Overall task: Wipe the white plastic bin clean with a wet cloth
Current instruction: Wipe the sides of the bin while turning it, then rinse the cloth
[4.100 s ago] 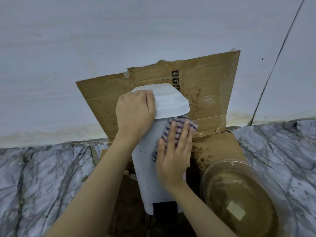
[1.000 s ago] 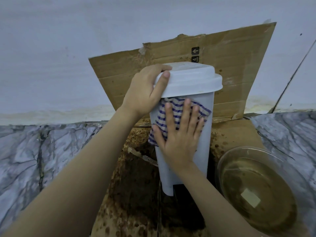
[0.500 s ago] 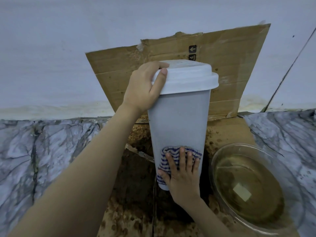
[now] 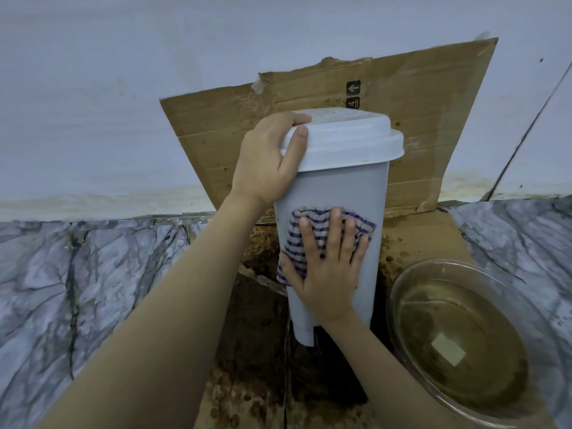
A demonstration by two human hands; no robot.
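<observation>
Bin (image 4: pixel 340 193) on stained cardboard (image 4: pixel 427 239), near its back fold. Left hand (image 4: pixel 266 162) grips lid (image 4: pixel 346 140) rim; right hand (image 4: pixel 325 274), fingers flat, presses striped cloth (image 4: pixel 297 233) against front wall. Judged light, thin-walled, slick when wet: steady it at the rim, not mid-wall.

Pale wall (image 4: pixel 123 88), veined marble floor (image 4: pixel 62 289)

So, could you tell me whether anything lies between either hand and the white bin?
Only the striped cloth, which the right hand presses flat against the front of the white bin. The left hand grips the lid directly, nothing between.
</observation>
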